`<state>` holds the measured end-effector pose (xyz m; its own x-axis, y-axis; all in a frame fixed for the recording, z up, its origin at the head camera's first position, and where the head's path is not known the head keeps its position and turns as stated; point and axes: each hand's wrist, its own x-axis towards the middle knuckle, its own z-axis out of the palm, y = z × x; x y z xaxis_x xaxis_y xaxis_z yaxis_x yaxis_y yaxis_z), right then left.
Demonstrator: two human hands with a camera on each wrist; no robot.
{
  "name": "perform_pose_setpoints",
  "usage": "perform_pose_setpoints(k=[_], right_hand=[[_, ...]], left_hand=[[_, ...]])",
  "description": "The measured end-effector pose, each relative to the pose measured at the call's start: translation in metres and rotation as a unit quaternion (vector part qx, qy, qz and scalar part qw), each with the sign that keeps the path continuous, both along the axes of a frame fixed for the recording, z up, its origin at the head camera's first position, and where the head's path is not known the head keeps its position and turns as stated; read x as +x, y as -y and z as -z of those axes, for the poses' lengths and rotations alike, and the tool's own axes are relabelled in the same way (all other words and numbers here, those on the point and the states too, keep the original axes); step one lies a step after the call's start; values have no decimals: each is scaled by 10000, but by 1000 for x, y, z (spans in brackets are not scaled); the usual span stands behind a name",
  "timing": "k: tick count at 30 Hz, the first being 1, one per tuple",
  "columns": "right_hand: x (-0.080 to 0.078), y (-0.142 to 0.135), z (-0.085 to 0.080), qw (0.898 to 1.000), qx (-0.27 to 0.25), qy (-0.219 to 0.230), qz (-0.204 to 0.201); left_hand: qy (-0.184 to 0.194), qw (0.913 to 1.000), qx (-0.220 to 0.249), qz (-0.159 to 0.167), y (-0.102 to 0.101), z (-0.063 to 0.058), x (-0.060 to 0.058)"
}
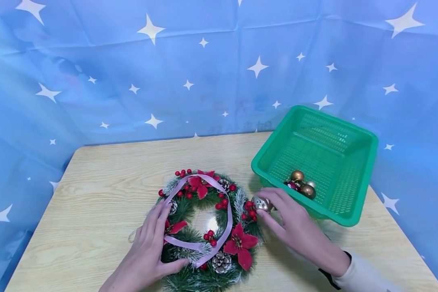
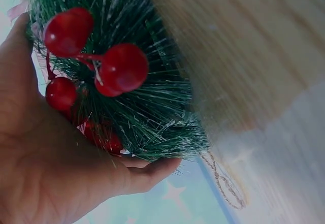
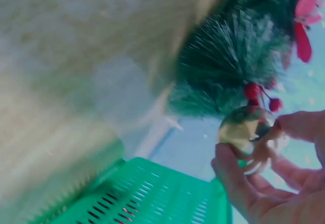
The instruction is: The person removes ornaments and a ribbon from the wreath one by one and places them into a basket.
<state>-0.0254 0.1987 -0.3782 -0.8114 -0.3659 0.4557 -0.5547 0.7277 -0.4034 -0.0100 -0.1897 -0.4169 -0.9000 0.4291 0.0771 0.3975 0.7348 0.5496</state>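
A Christmas wreath [image 1: 184, 209] of green frosted pine lies on the table, trimmed with red berries [image 2: 124, 67], red poinsettias [image 1: 241, 244] and pine cones [image 1: 221, 262]. A lilac ribbon [image 1: 229, 217] loops over it. My left hand [image 1: 142, 251] grips the wreath's left side, its thumb and fingers spread around the greenery. At the opposite side, my right hand [image 1: 295, 227] pinches a shiny silver-gold bauble [image 3: 246, 132] between thumb and fingertips. In the head view this bauble sits right beside the red berries on the wreath's right edge; whether it touches them I cannot tell.
A green plastic basket [image 1: 366, 178] stands at the back right, close behind my right hand. Inside lie several baubles [image 1: 297, 175] in copper, silver and dark red. A blue star-printed curtain [image 1: 204, 81] hangs behind the wooden table [image 1: 95, 202]. A twine loop [image 2: 223, 183] sticks out from the wreath's left.
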Motion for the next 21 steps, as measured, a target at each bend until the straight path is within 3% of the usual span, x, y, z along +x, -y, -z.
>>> perform_pose_setpoints(k=[9,16,21], right_hand=[[-10,-24,-27,9978,-648,-133,-21],[-21,-53,-34,9963,-675,-36,528],[-31,-77,-33,9927,-595,338,993]], left_hand=[[-47,10000,15,-11,0,1,1],[-78,10000,45,6,1,1,0],[-132,9999,59,22,1,2,0]])
